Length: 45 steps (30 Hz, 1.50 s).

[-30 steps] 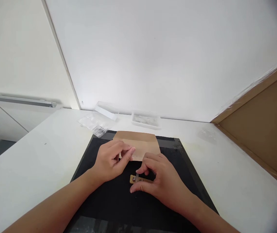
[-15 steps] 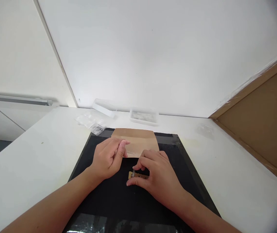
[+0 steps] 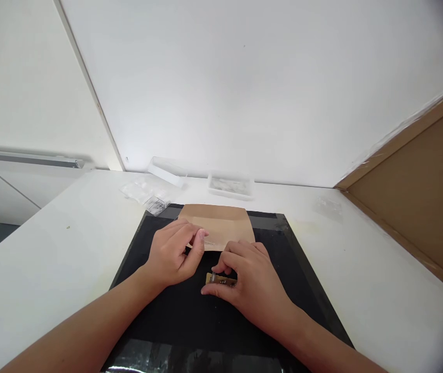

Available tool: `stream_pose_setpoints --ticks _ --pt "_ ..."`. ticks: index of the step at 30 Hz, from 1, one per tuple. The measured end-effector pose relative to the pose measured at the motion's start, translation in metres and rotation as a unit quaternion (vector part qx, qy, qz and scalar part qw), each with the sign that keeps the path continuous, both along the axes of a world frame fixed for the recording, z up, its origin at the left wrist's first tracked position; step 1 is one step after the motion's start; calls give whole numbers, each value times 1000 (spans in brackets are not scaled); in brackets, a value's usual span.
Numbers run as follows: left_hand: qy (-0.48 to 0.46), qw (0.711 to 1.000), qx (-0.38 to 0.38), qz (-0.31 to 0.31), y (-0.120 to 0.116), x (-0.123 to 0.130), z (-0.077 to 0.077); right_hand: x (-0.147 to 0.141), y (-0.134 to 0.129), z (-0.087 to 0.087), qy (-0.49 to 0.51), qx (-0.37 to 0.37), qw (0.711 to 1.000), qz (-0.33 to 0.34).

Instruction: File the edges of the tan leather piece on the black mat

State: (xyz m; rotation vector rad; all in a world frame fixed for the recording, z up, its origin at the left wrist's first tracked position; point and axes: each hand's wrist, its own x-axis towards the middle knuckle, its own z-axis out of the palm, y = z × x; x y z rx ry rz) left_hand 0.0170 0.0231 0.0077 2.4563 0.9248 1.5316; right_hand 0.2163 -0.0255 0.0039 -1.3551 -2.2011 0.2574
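My right hand point(image 3: 248, 272) bends over a small tan strip point(image 3: 225, 281) with dark marks, which lies on the black mat point(image 3: 190, 321). Its thumb and index finger close on a small grey metallic piece point(image 3: 213, 277) at the strip's left end. My left hand point(image 3: 176, 251) is at the near left corner of a brown paper sheet point(image 3: 221, 223). Its thumb and index fingertip are pressed together; anything between them is too small to tell. On the paper beside those fingertips lie thin, clear slivers point(image 3: 210, 243).
Behind the mat stand a clear plastic tray point(image 3: 230, 186) with small contents and a white lid-like box point(image 3: 165, 173). Crumpled clear bags point(image 3: 143, 191) lie at the back left, another clear bag point(image 3: 329, 207) at the right. A brown cardboard panel point(image 3: 411, 191) borders the right side.
My left thumb and fingertips have shifted slightly right and down. My right hand has barely moved, still pinching the metallic piece at the strip.
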Motion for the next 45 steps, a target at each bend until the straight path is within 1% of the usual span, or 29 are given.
stream_pose_setpoints --ticks 10,15,19,35,40,45 --pt "5 1000 6 -4 1 2 0 -2 -2 0 -8 -14 1000 -10" --pt "-2 1000 19 -5 2 1 -1 -3 -3 2 -11 -44 999 -23" --pt "2 1000 17 1 2 1 -1 -4 -4 3 -5 -53 998 -26" --pt "9 1000 21 12 1 0 1 -4 -5 4 -3 -40 999 -25" --pt "9 1000 21 13 1 2 1 -3 -5 6 9 -46 999 -23" --pt "8 999 30 16 1 2 1 -1 -6 7 18 -36 999 -21"
